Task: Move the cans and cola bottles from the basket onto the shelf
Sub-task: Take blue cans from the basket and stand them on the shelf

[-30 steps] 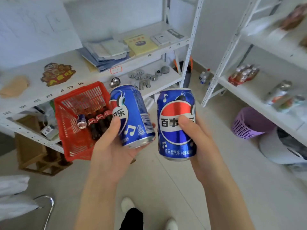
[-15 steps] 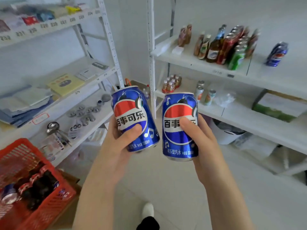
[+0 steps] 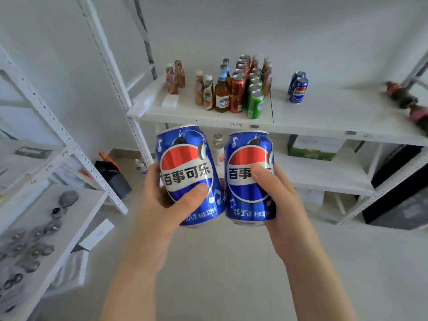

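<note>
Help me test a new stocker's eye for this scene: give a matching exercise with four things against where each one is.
Things
1. blue can gripped by the left hand
2. front green can
3. green carton
4. two blue cans

Places
A. on the lower board
B. held in front of the shelf, not yet set down
C. on the top board, right beside a red can
D. on the top board, with bare board on both sides

Pairs: 1-B, 2-C, 3-A, 4-D
</note>
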